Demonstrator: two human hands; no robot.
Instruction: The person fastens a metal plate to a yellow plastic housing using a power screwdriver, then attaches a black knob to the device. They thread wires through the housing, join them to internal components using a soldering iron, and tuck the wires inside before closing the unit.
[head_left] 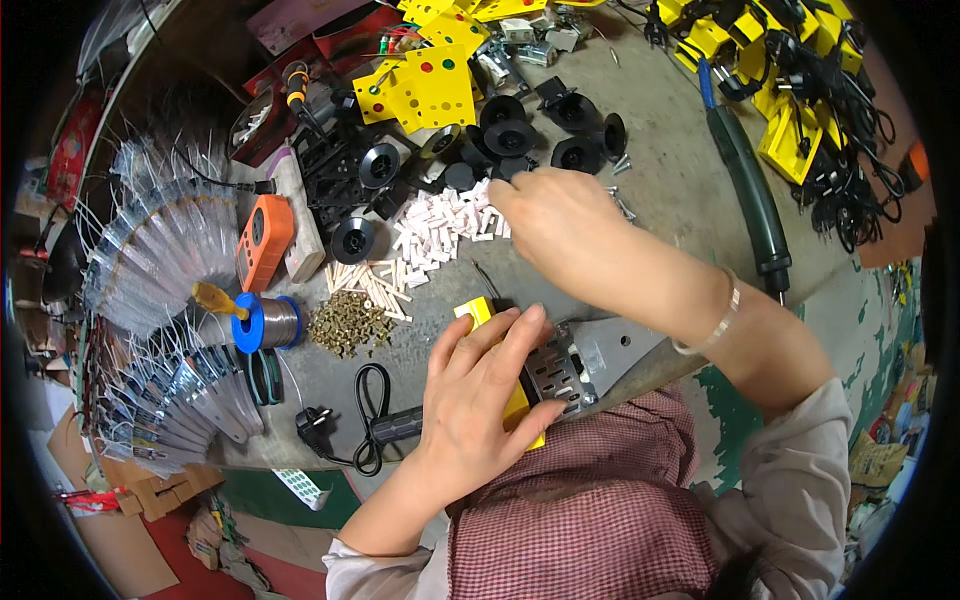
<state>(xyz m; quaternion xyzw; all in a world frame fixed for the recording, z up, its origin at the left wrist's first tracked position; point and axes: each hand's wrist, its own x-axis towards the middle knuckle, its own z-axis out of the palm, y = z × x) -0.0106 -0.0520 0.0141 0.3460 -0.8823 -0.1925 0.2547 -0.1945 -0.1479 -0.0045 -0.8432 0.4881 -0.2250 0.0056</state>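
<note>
- At the counter's (pixel 665 125) near edge: left hand (pixel 480 400), grip closed on yellow housing (pixel 478 311).
- Right hand (pixel 560 215) at white tubes (pixel 430 230); cannot tell its grip.
- Around: black flanged discs (pixel 509 137), green-marked label sheet (pixel 300 488).

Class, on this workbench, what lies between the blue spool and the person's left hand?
In the head view, a heap of small brass-coloured parts lies between the blue spool and the left hand.
</note>
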